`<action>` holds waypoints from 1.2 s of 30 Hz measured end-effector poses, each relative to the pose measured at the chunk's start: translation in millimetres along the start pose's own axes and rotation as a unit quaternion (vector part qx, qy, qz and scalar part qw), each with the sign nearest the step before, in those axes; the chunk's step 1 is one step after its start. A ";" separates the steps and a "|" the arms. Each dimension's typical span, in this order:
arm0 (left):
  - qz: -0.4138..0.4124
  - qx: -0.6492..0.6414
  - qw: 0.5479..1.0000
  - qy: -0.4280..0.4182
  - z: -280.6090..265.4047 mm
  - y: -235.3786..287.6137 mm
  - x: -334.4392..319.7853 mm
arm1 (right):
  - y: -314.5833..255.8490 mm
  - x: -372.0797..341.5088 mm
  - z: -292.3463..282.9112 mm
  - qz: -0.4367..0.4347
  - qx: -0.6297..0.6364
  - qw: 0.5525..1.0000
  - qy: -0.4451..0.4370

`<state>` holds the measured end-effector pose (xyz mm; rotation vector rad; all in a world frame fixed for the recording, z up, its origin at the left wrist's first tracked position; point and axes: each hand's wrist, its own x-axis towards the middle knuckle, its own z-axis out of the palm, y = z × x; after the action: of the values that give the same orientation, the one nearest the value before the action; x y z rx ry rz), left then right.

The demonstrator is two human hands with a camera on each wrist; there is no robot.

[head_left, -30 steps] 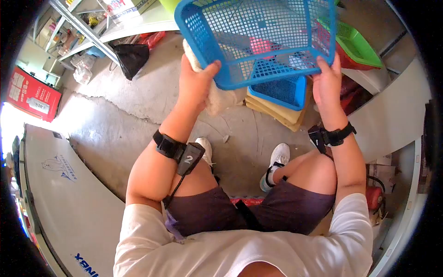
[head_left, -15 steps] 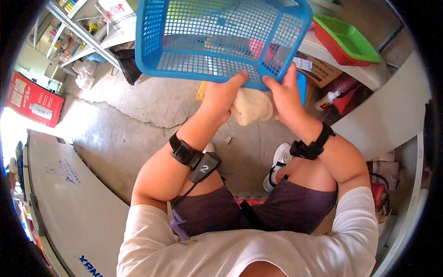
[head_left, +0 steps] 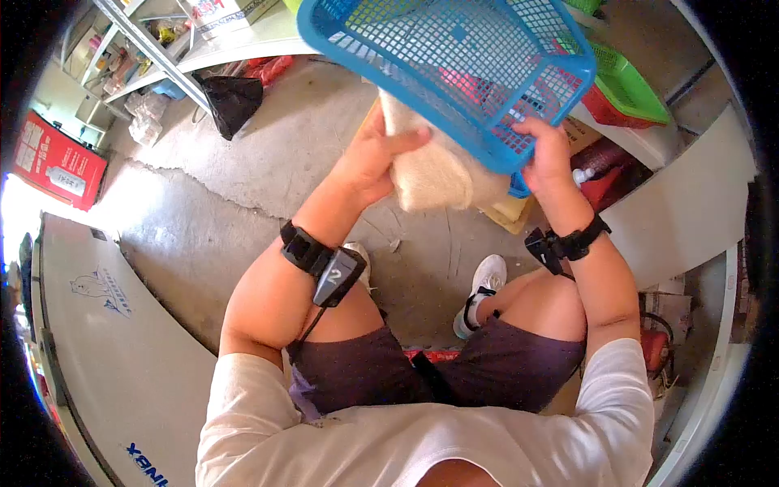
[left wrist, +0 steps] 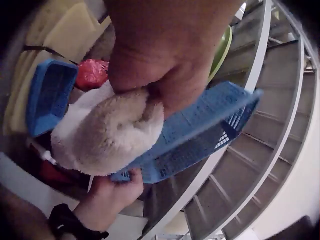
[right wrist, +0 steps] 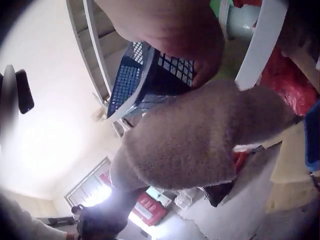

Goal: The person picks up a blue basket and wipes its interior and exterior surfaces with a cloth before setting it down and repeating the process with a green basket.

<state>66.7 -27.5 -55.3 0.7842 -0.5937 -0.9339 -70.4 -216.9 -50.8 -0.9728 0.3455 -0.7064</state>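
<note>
A blue plastic mesh basket [head_left: 489,152] is held up in front of me, tilted so its left end is higher. My right hand [head_left: 548,156] grips its near right corner, thumb over the rim. With thumb and fingers my left hand [head_left: 369,165] holds a cream fluffy towel [head_left: 430,174] at the basket's near long side. In the left wrist view the towel [left wrist: 110,132] hangs bunched beneath that hand, overlapping the basket wall [left wrist: 200,112]. The towel [right wrist: 180,140] hides part of the basket in the right wrist view.
A green basket [head_left: 626,85] sits in a red one on the white shelf at right. Below stand a smaller blue basket [left wrist: 50,95] and a yellow stack [head_left: 510,214]. A black bag [head_left: 231,105] hangs by the metal rack; a pale panel [head_left: 122,325] flanks my left.
The basket swung left, then back right, and now tilts. My left hand has left the basket's rim and holds the towel at its near side; my right hand keeps its corner.
</note>
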 end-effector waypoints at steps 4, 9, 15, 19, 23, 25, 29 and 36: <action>0.043 -0.098 0.993 0.047 -20.9 22.9 0.6 | -13.5 -6.7 -1.5 0.054 -0.001 0.999 0.000; 0.121 -0.158 0.978 0.068 -18.0 47.7 -10.1 | -11.1 0.6 -26.5 0.167 0.039 0.983 -0.064; 0.075 -0.073 0.992 0.074 -6.2 32.7 -13.7 | -16.3 -11.6 -8.6 0.231 0.049 0.966 -0.105; -0.041 -0.025 0.987 0.151 -0.7 -3.1 -12.3 | -14.3 -25.2 9.7 0.175 -0.003 0.979 -0.101; -0.079 -0.009 0.985 0.154 -1.5 -12.1 -22.5 | -4.0 -29.3 9.4 0.168 -0.075 0.980 -0.080; -0.073 -0.005 0.988 0.136 -4.4 -9.7 -28.4 | -0.3 -24.4 3.4 0.175 -0.056 0.979 -0.087; -0.042 -0.007 0.991 0.127 -14.1 4.0 -38.3 | -19.5 -19.8 1.3 0.184 -0.061 0.975 -0.107; 0.034 -0.023 0.993 0.112 -28.8 37.8 -48.6 | -12.6 -3.8 -26.9 0.218 -0.131 0.960 -0.114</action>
<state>82.8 38.0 -47.4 0.8102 -0.3998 -0.7823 -93.3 -235.9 -54.6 -1.1669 0.4391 -0.1446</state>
